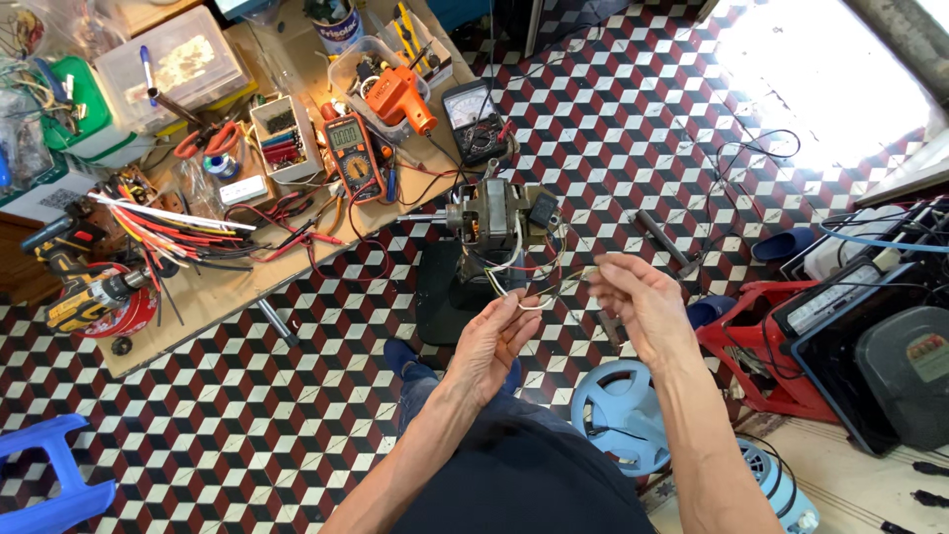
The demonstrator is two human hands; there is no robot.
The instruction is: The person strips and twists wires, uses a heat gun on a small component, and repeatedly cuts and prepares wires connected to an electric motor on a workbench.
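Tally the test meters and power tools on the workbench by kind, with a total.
Digital multimeter, orange-edged: 1
Analog meter, black: 1
Orange heat gun: 1
Yellow-and-black cordless drill: 1
Total: 4

two hands [494, 341], two multimeters [354, 153], one motor [492, 213]

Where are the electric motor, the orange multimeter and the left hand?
electric motor [491, 211], head view, on its metal body.
orange multimeter [352, 156], head view, on its dial face.
left hand [491, 346], head view, on its back.
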